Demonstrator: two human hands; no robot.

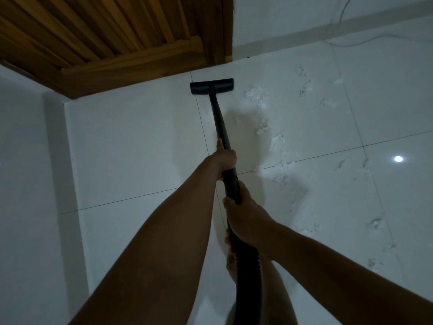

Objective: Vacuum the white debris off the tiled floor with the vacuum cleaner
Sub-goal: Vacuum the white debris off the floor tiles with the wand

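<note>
- The flat black plastic floor head (211, 86) of the vacuum cleaner sits flat on the glossy white tiled floor (140, 137), close to the foot of the door.
- A straight black wand (219, 120) runs from the floor head back toward the person and joins a black ribbed hose (246, 261).
- The left hand (226, 159) grips the wand partway back from the floor head, fingers wrapped round it and thumb lying along the tube.
- The right hand (246, 221) holds on farther back from the floor head, fingers closed round the tube where the wand meets the hose.
- Crumbly white debris (255, 96) lies in scattered clumps on the tiles to the right of the floor head, trailing back along the right of the wand; the tiles left of the floor head look clean.
- A slatted brown wooden door (93, 31) stands just beyond the floor head and to its left.
- A thin white cable (351, 44) lies well to the right of the floor head, near the far wall.
- A round bright light reflection (398, 158) shines on the tiles far right of the floor head.
</note>
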